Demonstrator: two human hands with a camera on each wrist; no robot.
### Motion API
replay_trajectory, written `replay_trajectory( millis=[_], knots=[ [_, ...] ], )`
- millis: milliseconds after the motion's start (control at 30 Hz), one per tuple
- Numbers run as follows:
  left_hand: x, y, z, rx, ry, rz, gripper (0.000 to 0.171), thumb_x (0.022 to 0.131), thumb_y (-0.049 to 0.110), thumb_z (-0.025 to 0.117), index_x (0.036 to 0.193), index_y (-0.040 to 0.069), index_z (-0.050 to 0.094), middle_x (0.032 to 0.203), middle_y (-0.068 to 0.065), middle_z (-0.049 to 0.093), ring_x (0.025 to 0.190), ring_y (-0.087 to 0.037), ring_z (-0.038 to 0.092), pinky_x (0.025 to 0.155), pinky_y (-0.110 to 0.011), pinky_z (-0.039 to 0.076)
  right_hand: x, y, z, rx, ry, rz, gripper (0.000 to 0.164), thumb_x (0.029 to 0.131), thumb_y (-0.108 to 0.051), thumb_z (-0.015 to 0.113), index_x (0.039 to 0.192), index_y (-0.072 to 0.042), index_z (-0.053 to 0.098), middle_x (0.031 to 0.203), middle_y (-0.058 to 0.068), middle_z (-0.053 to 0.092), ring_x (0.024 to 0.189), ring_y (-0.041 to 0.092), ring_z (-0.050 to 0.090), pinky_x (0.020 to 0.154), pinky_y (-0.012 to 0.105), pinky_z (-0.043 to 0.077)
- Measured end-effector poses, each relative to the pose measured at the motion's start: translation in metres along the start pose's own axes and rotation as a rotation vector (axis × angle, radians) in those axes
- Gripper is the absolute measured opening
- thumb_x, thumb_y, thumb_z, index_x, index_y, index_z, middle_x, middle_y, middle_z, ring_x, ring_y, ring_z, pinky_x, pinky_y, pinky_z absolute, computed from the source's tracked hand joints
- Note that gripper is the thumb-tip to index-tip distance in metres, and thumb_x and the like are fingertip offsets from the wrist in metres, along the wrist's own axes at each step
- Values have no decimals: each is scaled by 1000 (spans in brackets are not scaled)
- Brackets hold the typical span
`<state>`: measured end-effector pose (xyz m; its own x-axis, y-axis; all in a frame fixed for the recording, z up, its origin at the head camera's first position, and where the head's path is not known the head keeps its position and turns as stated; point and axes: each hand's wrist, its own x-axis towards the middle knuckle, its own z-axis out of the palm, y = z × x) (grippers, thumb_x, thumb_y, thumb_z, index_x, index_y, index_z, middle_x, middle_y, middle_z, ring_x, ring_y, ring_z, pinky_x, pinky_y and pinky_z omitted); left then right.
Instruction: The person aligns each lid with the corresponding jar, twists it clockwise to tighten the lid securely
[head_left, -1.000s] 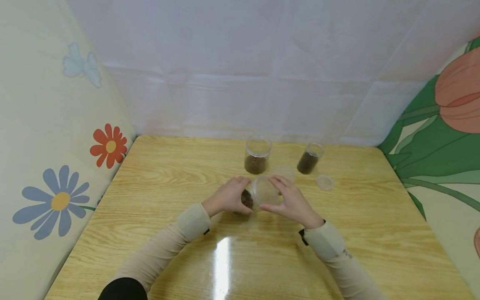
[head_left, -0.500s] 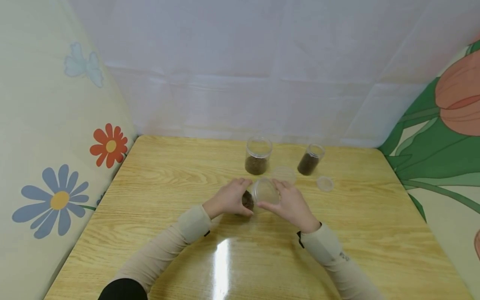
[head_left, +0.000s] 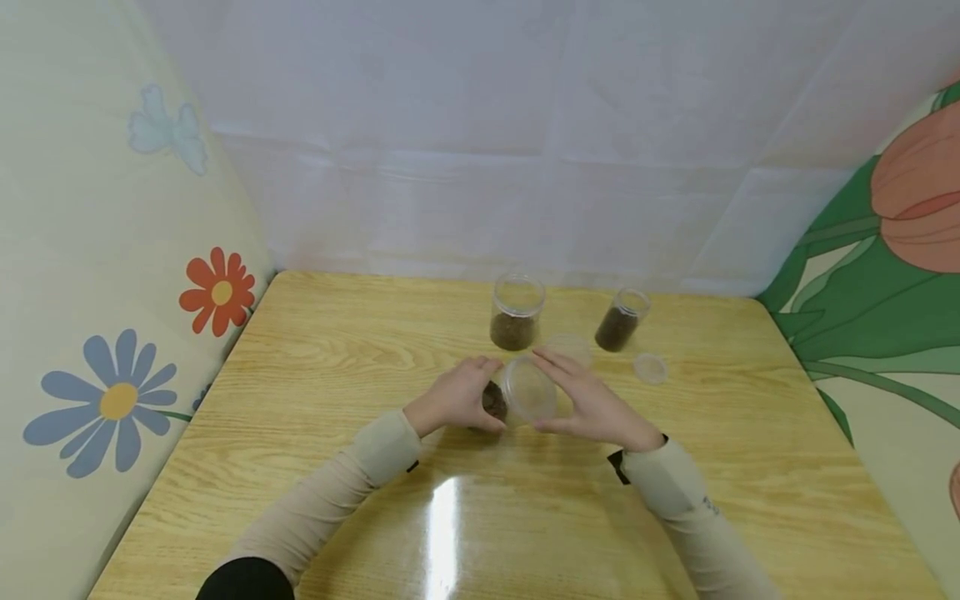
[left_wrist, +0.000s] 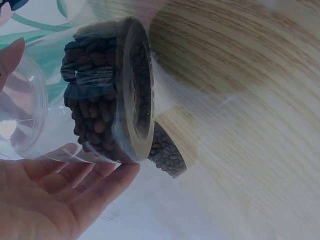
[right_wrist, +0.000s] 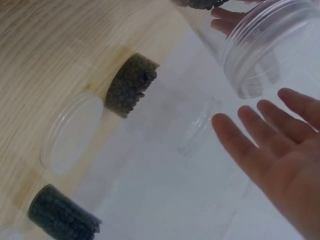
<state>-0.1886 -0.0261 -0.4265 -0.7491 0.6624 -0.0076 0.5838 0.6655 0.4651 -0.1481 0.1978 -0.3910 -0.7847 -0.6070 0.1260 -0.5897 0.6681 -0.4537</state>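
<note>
A clear jar of dark coffee beans [left_wrist: 95, 100] is gripped by my left hand [head_left: 459, 397], fingers along one side. Over its mouth sits a clear lid [head_left: 530, 389], and the jar tilts toward the right hand. My right hand [head_left: 588, 402] is spread at the lid's right side; the right wrist view shows its fingers straight and apart from the ridged lid [right_wrist: 260, 45]. Behind the hands stand a wide open jar [head_left: 516, 312] and a narrower open jar [head_left: 621, 321], both partly filled with dark beans.
A large loose lid [head_left: 567, 350] lies behind the right hand, partly covered by it. A smaller lid [head_left: 650, 367] lies in front of the narrow jar. The wooden table [head_left: 337, 333] ends at a white cloth wall [head_left: 450, 208].
My right hand was around the lid's edge; its fingers have now opened and drawn back a little to the right. My left hand and the jar have hardly moved.
</note>
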Motion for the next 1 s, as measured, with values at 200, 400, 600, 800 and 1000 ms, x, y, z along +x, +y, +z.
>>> replay_trajectory(
  millis=[200, 400, 600, 800, 1000],
  knots=[
    [-1, 3, -1, 13, -2, -8, 92, 63, 40, 81, 133, -3, 39, 126, -19, 48, 112, -32, 48, 90, -43, 44, 1, 0, 3, -1, 24, 41, 83, 73, -35, 75, 137, 1, 36, 137, 22, 38, 123, 39, 36, 96, 55, 34],
    [-1, 6, 0, 33, 4, -5, 91, 63, 40, 81, 132, -2, 40, 125, -18, 49, 111, -31, 48, 89, -43, 45, 2, -2, 9, -47, 75, 114, 82, 72, -43, 74, 132, 2, 42, 131, 22, 44, 116, 38, 45, 91, 52, 41],
    [-2, 7, -1, 42, 0, -6, 92, 63, 41, 81, 133, -2, 39, 126, -18, 48, 111, -31, 47, 88, -44, 45, 2, -8, 13, -129, 123, 187, 81, 71, -51, 71, 127, 3, 48, 122, 21, 52, 107, 37, 52, 85, 49, 46],
    [-2, 7, -2, 54, 0, -8, 93, 63, 41, 81, 133, -2, 39, 126, -18, 48, 112, -32, 47, 88, -44, 45, 0, -9, 9, -124, 92, 170, 84, 72, -52, 70, 130, 4, 45, 129, 24, 46, 116, 40, 43, 90, 53, 41],
    [-2, 6, 0, 56, -9, -18, 94, 64, 42, 80, 134, -2, 38, 128, -18, 46, 114, -32, 46, 88, -45, 45, -3, 0, 2, -49, 38, -23, 89, 71, -36, 77, 138, 1, 33, 142, 21, 30, 127, 39, 30, 95, 55, 35]
  ],
)
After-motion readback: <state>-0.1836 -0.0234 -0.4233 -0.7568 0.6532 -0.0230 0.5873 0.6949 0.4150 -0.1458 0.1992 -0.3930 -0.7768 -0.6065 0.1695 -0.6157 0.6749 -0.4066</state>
